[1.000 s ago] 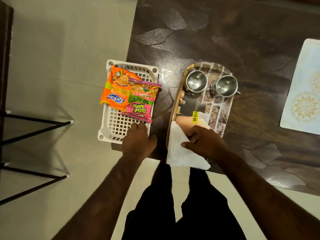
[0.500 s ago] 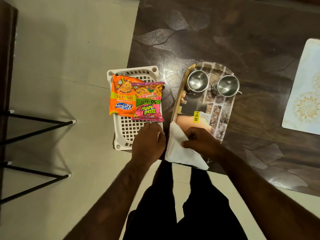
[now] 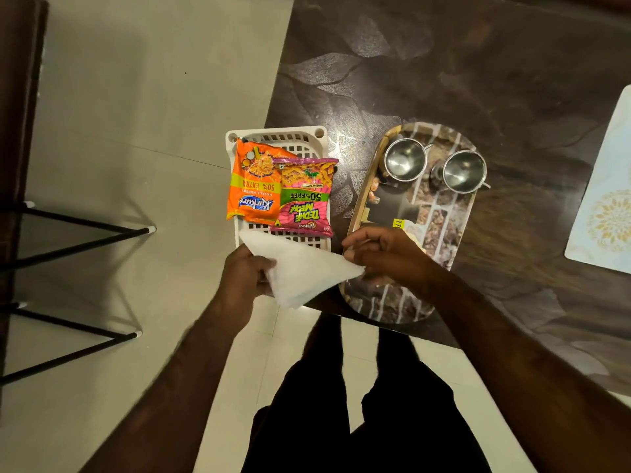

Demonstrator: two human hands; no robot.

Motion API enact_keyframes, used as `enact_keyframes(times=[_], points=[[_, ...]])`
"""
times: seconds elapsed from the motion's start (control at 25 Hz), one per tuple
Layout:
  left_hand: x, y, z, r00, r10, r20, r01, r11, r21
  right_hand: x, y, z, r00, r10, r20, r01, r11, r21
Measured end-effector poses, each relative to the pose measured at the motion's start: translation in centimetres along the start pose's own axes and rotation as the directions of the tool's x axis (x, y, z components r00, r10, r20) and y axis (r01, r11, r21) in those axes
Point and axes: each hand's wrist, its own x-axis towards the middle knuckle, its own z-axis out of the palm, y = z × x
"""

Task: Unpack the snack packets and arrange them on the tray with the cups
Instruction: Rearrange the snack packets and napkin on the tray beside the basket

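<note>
Orange pkt (image 3: 252, 186) & pink pkt (image 3: 305, 198) flat in basket (image 3: 280, 136); cups (image 3: 405, 159) on tray (image 3: 392, 302).

We see warm, dim indoor light. Glare glints off the dark table (image 3: 444, 80) and steel cups (image 3: 405, 159); stool legs (image 3: 85, 230) cast soft floor shadows. Edges bow outward, forearms blurred.

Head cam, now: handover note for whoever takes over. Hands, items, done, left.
Left hand and right hand each grip one end of the white napkin, held between basket and tray.
Orange packet and pink packet lie in the white basket, overlapping, unopened.
Two steel cups stand at the far end of the tray.
Done: cups on tray.
Left: place napkin, move both packets onto tray.
</note>
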Motion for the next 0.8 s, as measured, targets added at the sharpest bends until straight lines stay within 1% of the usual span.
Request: enact_keyframes(times=[0.08,0.28,0.32,0.36,0.4,0.44,0.48,0.52,0.56,0.64,0.72,0.8], points=[[0.5,-0.3,-1.2,0.995,-0.019,-0.094,0.016,1.0,-0.025,-0.1,0.4,-0.5,0.999,0.034,0.007,-0.034,0.999,0.006],[1.2,-0.5,-1.9,0.974,0.007,-0.226,-0.009,1.0,-0.008,-0.2,1.2,-1.3,0.998,0.059,-0.03,-0.059,0.998,-0.01],[1.3,-0.4,-1.8,0.963,0.024,-0.268,-0.009,0.998,0.06,-0.2,1.4,-1.4,0.998,0.058,-0.036,-0.059,0.998,-0.015],[1.4,-0.3,-1.7,0.949,0.073,-0.307,-0.009,0.979,0.206,-0.2,1.6,-1.5,0.997,0.057,-0.042,-0.058,0.998,-0.023],[1.2,-0.2,-1.6,0.931,0.148,-0.334,-0.001,0.915,0.402,-0.1,1.8,-1.6,0.997,0.055,-0.049,-0.057,0.998,-0.031],[1.0,-0.2,-1.5,0.91,0.231,-0.345,0.014,0.812,0.583,-0.1,2.1,-1.8,0.997,0.054,-0.055,-0.056,0.998,-0.038],[0.6,-0.2,-1.3,0.885,0.307,-0.35,0.029,0.714,0.699,-0.1,2.3,-2.0,0.997,0.055,-0.062,-0.058,0.997,-0.045],[0.2,-0.1,-1.1,0.862,0.365,-0.352,0.027,0.66,0.751,-0.1,2.5,-2.2,0.996,0.059,-0.072,-0.063,0.997,-0.051],[-0.3,0.2,-0.7,0.842,0.414,-0.347,0.002,0.639,0.769,-0.1,2.6,-2.4,0.994,0.065,-0.084,-0.07,0.996,-0.059],[-1.1,0.8,0.8,0.812,0.515,-0.275,-0.116,0.605,0.788,-0.1,2.7,-3.1,0.991,0.066,-0.115,-0.076,0.994,-0.084],[-1.8,1.7,3.5,0.789,0.604,-0.109,-0.278,0.51,0.814,-0.2,2.6,-4.0,0.985,0.052,-0.162,-0.068,0.993,-0.096],[-2.1,3.2,7.4,0.779,0.622,0.078,-0.436,0.448,0.781,-0.5,2.3,-5.2,0.972,0.029,-0.231,-0.05,0.995,-0.087]])
